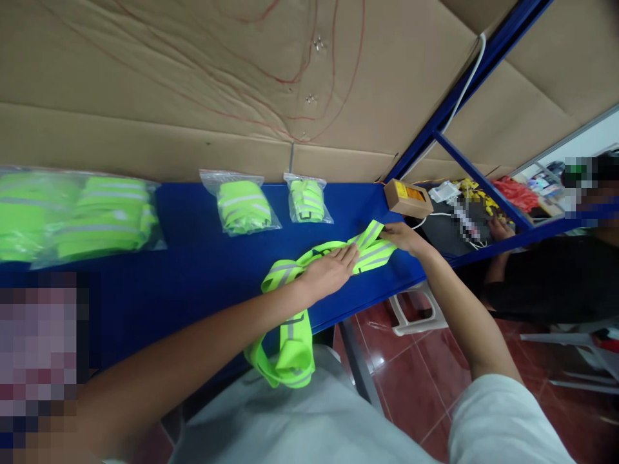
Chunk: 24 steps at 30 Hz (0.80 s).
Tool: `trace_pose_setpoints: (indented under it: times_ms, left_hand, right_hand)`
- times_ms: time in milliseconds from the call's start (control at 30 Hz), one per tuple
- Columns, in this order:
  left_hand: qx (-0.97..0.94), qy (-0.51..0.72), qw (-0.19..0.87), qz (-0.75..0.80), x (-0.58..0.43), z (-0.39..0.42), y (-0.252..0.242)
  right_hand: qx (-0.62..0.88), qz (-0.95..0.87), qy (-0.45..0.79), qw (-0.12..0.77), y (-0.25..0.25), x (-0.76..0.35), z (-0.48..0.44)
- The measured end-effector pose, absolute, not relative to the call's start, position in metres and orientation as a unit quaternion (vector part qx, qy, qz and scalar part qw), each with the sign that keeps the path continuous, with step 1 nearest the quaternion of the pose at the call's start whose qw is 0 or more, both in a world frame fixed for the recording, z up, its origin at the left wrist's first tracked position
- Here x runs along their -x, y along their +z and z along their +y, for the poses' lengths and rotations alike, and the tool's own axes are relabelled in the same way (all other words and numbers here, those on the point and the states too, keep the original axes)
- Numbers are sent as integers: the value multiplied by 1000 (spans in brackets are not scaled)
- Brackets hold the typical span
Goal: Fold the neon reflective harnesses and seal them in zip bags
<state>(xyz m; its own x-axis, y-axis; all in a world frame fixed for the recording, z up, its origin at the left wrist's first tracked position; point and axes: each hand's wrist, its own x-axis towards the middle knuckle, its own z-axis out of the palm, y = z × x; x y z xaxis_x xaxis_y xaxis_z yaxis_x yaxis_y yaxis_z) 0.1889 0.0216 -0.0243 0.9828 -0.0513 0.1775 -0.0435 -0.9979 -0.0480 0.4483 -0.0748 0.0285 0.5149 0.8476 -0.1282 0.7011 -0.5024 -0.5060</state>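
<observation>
A neon yellow-green reflective strap vest (294, 348) with grey stripes and dark buckles lies partly folded on the blue table. One looped part of it hangs over the table's front edge against my shirt. My left hand (331, 274) lies flat on the straps, its fingers stretched out together. At the right end of the folded straps, my right hand (402, 237) pinches a strap end; its fingertips are partly hidden behind the fabric.
Clear bags with folded neon straps stand along the back of the blue table (193, 277): a small bag (308, 200), a medium bag (244, 205) and larger bags (104, 212). A cardboard box (409, 198) sits at the right end. Beyond the blue frame, another person (546, 270) works among yellow parts.
</observation>
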Motion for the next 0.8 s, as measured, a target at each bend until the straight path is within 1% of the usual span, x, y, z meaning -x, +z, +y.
trace_pose_setpoints:
  times_ms: [133, 200, 300, 433, 567, 700, 800]
  left_hand:
    - [996, -82, 8, 24, -194, 23, -30]
    - [996, -81, 0, 25, -194, 24, -32]
    - [996, -83, -11, 25, -192, 25, -35]
    - [995, -90, -20, 29, -189, 25, -36]
    - [994, -98, -26, 30, -187, 24, -36]
    - [994, -103, -30, 27, -188, 24, -37]
    - [994, -105, -32, 27, -189, 24, -39]
  right_hand:
    - [886, -448, 64, 103, 28, -422, -75]
    - [893, -443, 10, 76, 22, -404, -78]
    - [885, -461, -24, 55, 8, -379, -86]
    - [860, -507, -9, 50, -2, -367, -99]
    - [838, -538, 42, 75, 5, -381, -106]
    - [841, -516, 108, 123, 14, -403, -102]
    - [854, -479, 145, 144, 14, -413, -94]
